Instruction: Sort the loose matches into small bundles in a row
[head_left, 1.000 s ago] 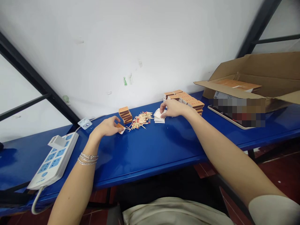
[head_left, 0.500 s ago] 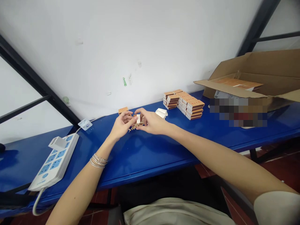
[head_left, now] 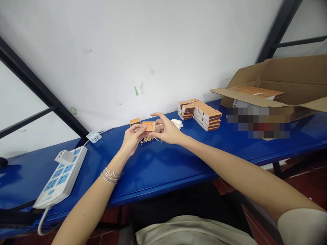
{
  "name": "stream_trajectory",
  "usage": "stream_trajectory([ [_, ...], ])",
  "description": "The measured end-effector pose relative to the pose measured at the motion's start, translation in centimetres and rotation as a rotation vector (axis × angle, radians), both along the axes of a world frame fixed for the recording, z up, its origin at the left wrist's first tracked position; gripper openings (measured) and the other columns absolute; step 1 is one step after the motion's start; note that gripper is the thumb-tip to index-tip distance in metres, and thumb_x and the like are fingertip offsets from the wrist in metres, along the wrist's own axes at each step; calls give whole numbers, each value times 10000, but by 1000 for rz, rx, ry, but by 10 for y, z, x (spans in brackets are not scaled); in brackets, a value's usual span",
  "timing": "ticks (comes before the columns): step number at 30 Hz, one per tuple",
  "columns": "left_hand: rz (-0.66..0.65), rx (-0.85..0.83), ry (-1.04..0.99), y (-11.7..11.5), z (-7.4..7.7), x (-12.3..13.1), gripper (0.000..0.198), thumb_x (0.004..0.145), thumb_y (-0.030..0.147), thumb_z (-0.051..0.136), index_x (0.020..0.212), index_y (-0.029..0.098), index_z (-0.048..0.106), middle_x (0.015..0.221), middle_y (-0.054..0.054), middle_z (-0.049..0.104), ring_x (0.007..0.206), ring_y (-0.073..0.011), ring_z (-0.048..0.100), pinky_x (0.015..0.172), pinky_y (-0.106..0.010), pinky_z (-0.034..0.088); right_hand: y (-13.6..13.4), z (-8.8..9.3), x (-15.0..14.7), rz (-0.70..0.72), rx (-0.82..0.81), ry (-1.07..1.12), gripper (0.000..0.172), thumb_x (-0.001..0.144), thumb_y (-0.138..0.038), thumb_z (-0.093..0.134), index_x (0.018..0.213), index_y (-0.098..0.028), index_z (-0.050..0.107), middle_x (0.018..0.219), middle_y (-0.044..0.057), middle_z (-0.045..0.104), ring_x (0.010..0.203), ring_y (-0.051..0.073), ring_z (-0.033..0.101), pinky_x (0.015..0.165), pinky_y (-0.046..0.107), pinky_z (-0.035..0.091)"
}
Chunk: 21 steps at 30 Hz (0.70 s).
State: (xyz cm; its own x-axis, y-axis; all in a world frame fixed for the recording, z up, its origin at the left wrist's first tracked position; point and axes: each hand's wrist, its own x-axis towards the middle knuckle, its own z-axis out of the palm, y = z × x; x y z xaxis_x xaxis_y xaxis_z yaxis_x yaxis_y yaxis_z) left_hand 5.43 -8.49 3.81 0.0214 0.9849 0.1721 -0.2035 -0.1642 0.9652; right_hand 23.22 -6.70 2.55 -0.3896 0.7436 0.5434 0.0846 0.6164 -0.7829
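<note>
Right hand [head_left: 168, 131]: moved since a second ago from the white trays [head_left: 178, 123] to the matchbox [head_left: 149, 126], thumb and forefinger spread wide around its pale end; contact cannot be told.
Left hand [head_left: 132, 139]: pinches the matchbox between thumb and fingers.
Matchbox: between the hands, printed orange face showing.
Loose matches [head_left: 147, 140]: partly hidden on the blue bench [head_left: 163, 170].
Short stack [head_left: 135, 121]: just behind the left hand.
Larger stacks [head_left: 208, 116]: right of the trays.
</note>
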Motion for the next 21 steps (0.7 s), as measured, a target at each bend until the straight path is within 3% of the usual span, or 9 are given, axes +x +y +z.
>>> stream_trajectory([
  [2,28,18,-7,0,0,0,347,599,290,866,766,135,605,724,-23,702,635,-113,665,666,-238,538,3,-3,-3,15,-98,66,666,751,-392,722,1297,-238,374,865,-16,601,516,98,593,422,216,464],
  [6,71,48,20,1,-1,0,311,599,282,862,743,133,630,732,-10,688,674,-101,650,689,-228,533,7,-5,-7,0,-275,163,508,812,-391,655,1227,-203,430,749,-38,563,517,107,588,348,196,456],
  [14,163,49,82,3,-1,1,363,526,307,887,719,137,630,708,-11,683,663,-127,653,685,-265,533,8,-1,-6,-40,-385,189,440,752,-297,735,1119,-192,517,705,-31,624,530,103,595,360,179,482],
  [21,184,48,85,5,-3,2,356,525,311,888,694,134,630,694,-11,681,631,-113,646,661,-245,528,13,-4,-4,-39,-484,196,254,723,-297,779,868,-149,632,655,10,655,500,94,557,345,192,482],
])
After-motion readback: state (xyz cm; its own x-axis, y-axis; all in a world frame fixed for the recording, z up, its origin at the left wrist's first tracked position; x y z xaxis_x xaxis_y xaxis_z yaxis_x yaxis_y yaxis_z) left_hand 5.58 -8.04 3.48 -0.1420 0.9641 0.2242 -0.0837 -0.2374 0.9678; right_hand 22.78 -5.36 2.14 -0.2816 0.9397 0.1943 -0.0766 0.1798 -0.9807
